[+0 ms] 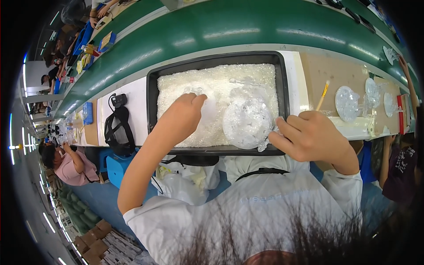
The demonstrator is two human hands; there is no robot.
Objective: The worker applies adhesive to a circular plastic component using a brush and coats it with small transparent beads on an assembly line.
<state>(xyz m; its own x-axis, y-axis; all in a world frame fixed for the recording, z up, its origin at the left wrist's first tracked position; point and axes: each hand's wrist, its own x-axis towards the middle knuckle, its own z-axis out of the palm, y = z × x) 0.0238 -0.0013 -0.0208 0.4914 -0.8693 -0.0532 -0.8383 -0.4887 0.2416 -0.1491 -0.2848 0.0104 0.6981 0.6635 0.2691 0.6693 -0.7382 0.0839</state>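
A black tray (pixel 285 84) holds a bed of tiny clear, whitish beads (pixel 176 81). My left hand (pixel 183 114) is over the left half of the beads, its fingers pinched together. Whatever they may hold is hidden or too small to make out. With its fingers closed, my right hand (pixel 311 134) grips the right edge of a clear round plastic piece (pixel 247 123) at the tray's front right. That piece is a disc with a bumpy, bead-speckled surface, tilted over the beads. The fingertips of my right hand partly cover its edge.
Right of the tray, a yellow-handled brush (pixel 324 95) lies on brown board near several clear discs, one being a round disc (pixel 347 104). Left is a black strapped headgear (pixel 118 130). A green conveyor belt (pixel 212 37) runs behind. People sit at both sides.
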